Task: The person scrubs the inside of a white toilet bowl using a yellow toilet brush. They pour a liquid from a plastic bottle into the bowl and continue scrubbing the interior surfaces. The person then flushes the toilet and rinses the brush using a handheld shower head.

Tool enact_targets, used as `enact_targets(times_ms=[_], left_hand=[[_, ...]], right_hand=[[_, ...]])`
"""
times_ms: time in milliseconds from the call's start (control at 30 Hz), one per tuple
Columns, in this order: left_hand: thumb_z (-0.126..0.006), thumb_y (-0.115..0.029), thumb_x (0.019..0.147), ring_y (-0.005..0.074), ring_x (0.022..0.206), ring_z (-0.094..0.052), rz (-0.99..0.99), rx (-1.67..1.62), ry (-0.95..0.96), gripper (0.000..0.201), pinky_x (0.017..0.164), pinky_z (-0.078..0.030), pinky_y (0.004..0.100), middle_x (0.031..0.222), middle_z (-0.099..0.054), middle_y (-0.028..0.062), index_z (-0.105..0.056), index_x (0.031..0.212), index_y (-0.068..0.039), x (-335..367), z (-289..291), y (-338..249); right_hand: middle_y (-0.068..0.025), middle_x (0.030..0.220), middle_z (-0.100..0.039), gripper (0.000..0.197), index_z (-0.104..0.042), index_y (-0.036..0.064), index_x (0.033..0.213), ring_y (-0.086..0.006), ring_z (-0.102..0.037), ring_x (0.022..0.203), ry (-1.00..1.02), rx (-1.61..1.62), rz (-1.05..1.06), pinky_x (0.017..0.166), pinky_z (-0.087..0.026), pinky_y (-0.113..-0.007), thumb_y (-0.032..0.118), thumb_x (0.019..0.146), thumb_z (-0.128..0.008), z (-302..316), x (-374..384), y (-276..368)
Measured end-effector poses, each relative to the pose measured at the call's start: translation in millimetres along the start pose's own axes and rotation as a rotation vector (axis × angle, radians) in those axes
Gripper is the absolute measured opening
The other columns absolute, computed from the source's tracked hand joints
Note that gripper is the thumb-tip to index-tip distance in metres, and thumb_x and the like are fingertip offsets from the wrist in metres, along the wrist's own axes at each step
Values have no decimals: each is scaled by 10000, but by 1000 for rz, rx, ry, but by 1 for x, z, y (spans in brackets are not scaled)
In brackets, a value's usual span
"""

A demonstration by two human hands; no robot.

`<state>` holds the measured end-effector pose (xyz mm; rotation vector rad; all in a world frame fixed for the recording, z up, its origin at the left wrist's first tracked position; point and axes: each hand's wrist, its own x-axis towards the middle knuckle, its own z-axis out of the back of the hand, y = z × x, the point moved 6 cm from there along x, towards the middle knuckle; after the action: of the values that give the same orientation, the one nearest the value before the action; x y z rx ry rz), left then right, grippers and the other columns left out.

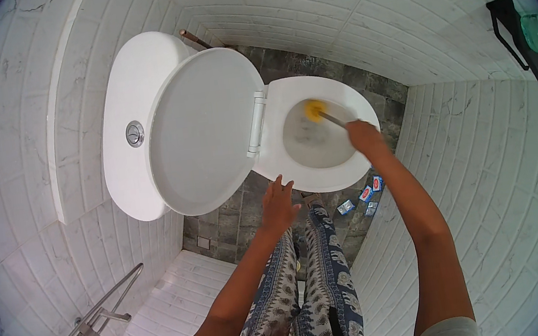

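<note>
A white toilet [325,179] stands before me, its lid [206,132] raised against the cistern [134,70]. My right hand [367,138] is closed round the handle of a toilet brush [332,119] above the right side of the bowl. The brush's yellow bristle head is down inside the bowl, against its far inner wall; motion blurs it a little. Greyish, cloudy water [311,136] lies at the bottom. Beside the near left edge of the bowl hovers my left hand [280,206], fingers spread and holding nothing; whether its fingertips touch the rim I cannot tell.
Several small blue-and-white packets [365,194] lie on the dark tiled floor [225,221] right of my feet. A stick-like brown handle [195,39] leans behind the cistern. A metal rail [97,309] is on the left wall; a black holder [518,43] with a green item juts out at right.
</note>
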<state>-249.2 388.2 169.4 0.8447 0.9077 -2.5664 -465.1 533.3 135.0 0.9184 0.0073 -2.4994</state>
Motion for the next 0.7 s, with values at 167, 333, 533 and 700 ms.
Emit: enact_targets(times_ms=[167, 333, 533, 700], left_hand=[[-633, -224, 731, 343, 1258, -189, -1, -12, 39, 604, 989, -220, 483, 1352, -216, 156, -366, 1252, -79, 1, -18, 1], [-660, -246, 703, 343, 1217, -258, -33, -12, -52, 600, 970, -262, 461, 1316, -271, 172, -406, 1219, -75, 0, -23, 9], [-658, -250, 703, 343, 1218, -257, -4, -20, -4, 597, 975, -262, 451, 1314, -280, 172, -411, 1216, -71, -1, -24, 2], [-656, -242, 702, 338, 1220, -256, -50, -5, -3, 594, 978, -261, 448, 1314, -284, 169, -414, 1215, -67, 1, -30, -4]], right_hand=[[-165, 815, -611, 228, -601, 15, 858, -308, -617, 766, -5, -124, 213, 639, -508, -402, 145, 827, -415, -17, -10, 37], [-139, 828, -611, 206, -598, 31, 861, -292, -619, 750, 102, -141, -51, 645, -508, -403, 149, 820, -434, -51, -53, -35], [-202, 789, -592, 153, -576, 11, 835, -357, -587, 781, 234, 141, 152, 663, -494, -378, 94, 733, -499, -116, -50, 36], [-43, 610, -554, 314, -583, 72, 1037, -140, -486, 426, 243, 1084, -201, 339, -373, -287, 172, 741, -609, -78, 7, -8]])
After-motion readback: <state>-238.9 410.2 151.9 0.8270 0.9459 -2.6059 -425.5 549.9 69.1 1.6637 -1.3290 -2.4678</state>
